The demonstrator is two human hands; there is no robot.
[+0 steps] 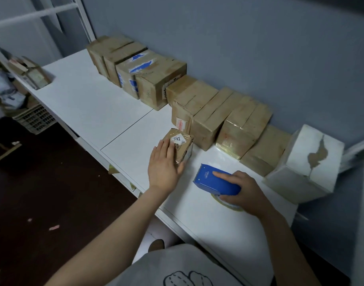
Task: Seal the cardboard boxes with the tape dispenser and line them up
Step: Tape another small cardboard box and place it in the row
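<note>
Head view: a white tabletop (90, 96) runs from 10 o'clock towards 5 o'clock beside a blue-grey wall (238, 38). Against that wall a row (197, 100) of brown boxes stands side by side, taped and glossy, from 11 o'clock down to 3 o'clock, and ends in a white box (309, 162) with torn facing.

One small box (180, 144) sits apart near the middle of the picture, just in front of the row at its 7 o'clock side. It bears a white label and looks shiny with tape. The left hand (164, 164) lies flat on it, fingers straight and together, palm over its near end.

At 4 o'clock from that box, the right hand (241, 193) grips the blue dispenser (216, 180), fingers curled round its rear and the forefinger laid along its top. The toothed edge points to 10 o'clock. It rests low on the tabletop, close to the small box but apart from it.

Judged from this, the sealing of the small box is ending or done, and lining up is the step in hand. The next move calls for a flat-handed push towards 1 o'clock until it meets the row squarely. Whether every seam is closed cannot be told.
</note>
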